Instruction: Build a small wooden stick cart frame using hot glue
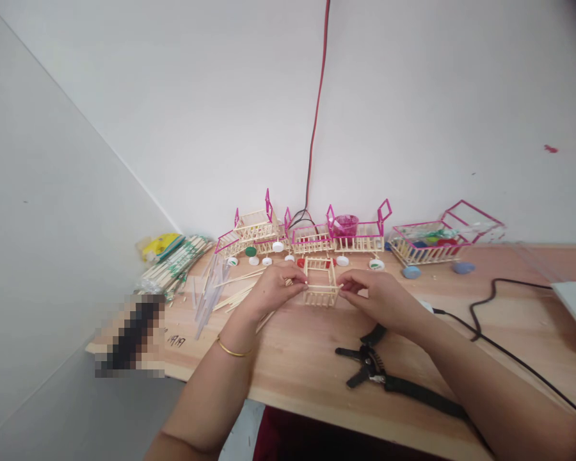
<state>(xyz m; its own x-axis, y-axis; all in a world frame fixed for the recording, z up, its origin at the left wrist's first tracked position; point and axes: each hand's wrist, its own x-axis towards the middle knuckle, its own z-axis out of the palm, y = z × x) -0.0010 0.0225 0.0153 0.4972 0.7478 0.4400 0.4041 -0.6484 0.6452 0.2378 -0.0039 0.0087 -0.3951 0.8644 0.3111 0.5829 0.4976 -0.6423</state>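
Note:
A small open frame of thin wooden sticks (320, 298) stands on the table between my hands. Across its near top side runs a pale stick (322, 287), its two ends at my fingertips. My left hand (282, 286) is closed in a pinch at the left end, close against the frame. At the right end, my right hand (367, 291) pinches the stick between thumb and finger. Whether the stick is fixed to the frame or only resting on it, I cannot tell.
Behind stand several stick carts (312, 242) with pink trim and bottle-cap wheels; a larger cart (427, 246) holds colored caps. Loose sticks (237, 291), clear glue sticks (207, 301) and wrapped chopsticks (175, 272) lie left. Black-handled pliers (368, 365) and a cable (504, 349) lie right.

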